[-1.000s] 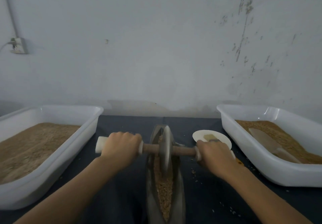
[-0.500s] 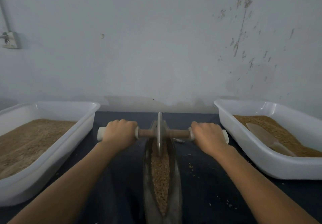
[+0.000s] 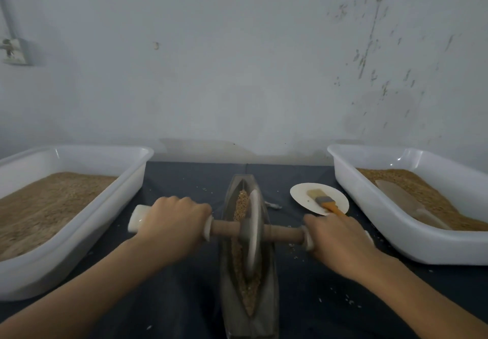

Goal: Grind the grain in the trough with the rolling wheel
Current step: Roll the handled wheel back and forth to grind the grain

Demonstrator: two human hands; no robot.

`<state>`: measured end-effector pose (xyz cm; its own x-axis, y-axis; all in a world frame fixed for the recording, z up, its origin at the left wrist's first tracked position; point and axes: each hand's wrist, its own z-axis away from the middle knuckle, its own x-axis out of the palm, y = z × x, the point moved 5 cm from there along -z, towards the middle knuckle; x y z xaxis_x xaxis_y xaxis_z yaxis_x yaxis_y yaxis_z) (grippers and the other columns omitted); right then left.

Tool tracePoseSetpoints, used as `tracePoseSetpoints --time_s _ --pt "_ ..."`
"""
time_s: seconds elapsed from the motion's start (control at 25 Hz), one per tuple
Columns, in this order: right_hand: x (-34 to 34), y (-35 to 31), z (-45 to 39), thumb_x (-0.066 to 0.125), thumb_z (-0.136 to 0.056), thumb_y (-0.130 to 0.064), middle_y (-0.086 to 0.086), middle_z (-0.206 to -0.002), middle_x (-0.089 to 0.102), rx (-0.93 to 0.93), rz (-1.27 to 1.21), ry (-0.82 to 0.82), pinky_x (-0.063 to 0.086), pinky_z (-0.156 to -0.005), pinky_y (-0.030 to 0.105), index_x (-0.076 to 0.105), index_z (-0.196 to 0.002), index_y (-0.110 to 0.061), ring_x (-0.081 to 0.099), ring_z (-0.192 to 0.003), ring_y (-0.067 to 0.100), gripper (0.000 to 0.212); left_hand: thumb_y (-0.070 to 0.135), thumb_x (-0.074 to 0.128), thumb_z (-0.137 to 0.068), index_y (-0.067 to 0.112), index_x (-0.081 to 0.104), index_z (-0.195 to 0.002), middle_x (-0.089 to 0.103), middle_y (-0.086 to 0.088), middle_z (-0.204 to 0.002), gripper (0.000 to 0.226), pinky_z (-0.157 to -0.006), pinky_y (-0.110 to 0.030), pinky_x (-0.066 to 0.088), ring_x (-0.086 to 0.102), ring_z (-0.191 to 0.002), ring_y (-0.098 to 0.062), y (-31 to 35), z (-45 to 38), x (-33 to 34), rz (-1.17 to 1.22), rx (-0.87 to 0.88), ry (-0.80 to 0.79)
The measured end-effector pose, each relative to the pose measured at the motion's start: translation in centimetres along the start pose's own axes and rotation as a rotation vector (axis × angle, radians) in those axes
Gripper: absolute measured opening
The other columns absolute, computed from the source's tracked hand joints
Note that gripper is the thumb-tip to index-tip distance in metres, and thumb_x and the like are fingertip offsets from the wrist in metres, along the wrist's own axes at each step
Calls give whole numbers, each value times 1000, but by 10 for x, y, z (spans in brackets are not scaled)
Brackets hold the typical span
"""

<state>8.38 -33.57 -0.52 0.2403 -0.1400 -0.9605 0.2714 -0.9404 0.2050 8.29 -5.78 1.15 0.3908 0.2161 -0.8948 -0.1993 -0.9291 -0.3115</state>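
Head view: both hands, left hand (image 3: 173, 222) & right hand (image 3: 336, 243), fingers wrapped round axle handles—keep rolling wheel (image 3: 252, 233) upright, centred in trough (image 3: 249, 309), even pressure over grain (image 3: 240, 204).

The scene was dim and bluish, lit softly and evenly, with only faint shadows on the dark cloth (image 3: 184, 299) under the forearms. The wheel (image 3: 252, 233) was smeared by motion blur. Either side of it, the white tubs (image 3: 79, 235) bowed outward.
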Motion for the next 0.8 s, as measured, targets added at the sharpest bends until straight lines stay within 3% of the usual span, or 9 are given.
tracePoseSetpoints --time_s 0.12,0.24,0.32,0.44,0.52,0.6,0.68,0.8 --pt "0 2 -55 59 -82 -25 -4 -76 57 82 57 139 35 -54 31 49 -92 -24 58 -70 22 14 40 56 -85 31 41 -84 62 7 -86 18 -63 -32 37 59 -76 -19 -5 -46 7 6 -89 -7" --pt "-6 5 -85 60 -85 -19 2 -86 65 84 110 192 33 -55 32 48 -96 -17 62 -74 27 16 39 54 -86 27 47 -88 65 1 -94 14 -67 -33 42 61 -85 -24 -9 -66 10 48 -150 -26" --pt "-6 4 -67 61 -82 -20 -2 -76 61 63 101 184 32 -51 31 47 -89 -22 58 -66 23 16 40 55 -85 28 46 -89 64 3 -95 15 -66 -33 39 61 -86 -24 -5 -55 7 36 -128 -30" --pt "2 0 -5 60 -78 -34 -7 -65 47 16 26 146 26 -46 29 38 -81 -33 48 -57 12 22 43 60 -79 33 32 -78 56 11 -76 29 -57 -30 30 49 -63 -13 4 -4 0 4 -51 26" --pt "-2 1 29 56 -78 -43 -11 -62 41 -16 15 75 27 -44 24 34 -79 -36 41 -52 5 23 42 71 -61 35 27 -70 40 14 -56 46 -46 -25 15 31 -46 -7 11 29 -14 -23 59 148" --pt "-4 3 35 56 -80 -43 -11 -62 41 -41 10 -1 24 -45 22 33 -79 -37 40 -52 4 24 43 73 -54 37 26 -69 35 15 -51 50 -46 -23 7 25 -43 -5 9 33 -24 -51 100 161" --pt "-4 1 18 59 -80 -38 -9 -70 49 -6 1 11 29 -48 26 35 -80 -35 49 -62 7 24 46 63 -71 37 28 -74 41 14 -62 37 -50 -27 20 35 -51 -6 8 18 -10 -30 15 40" --pt "-4 2 -39 63 -79 -26 -2 -76 58 60 97 155 36 -51 31 45 -86 -26 57 -67 22 19 41 53 -84 30 39 -81 60 8 -83 18 -62 -32 38 58 -74 -19 1 -32 4 13 -105 7"
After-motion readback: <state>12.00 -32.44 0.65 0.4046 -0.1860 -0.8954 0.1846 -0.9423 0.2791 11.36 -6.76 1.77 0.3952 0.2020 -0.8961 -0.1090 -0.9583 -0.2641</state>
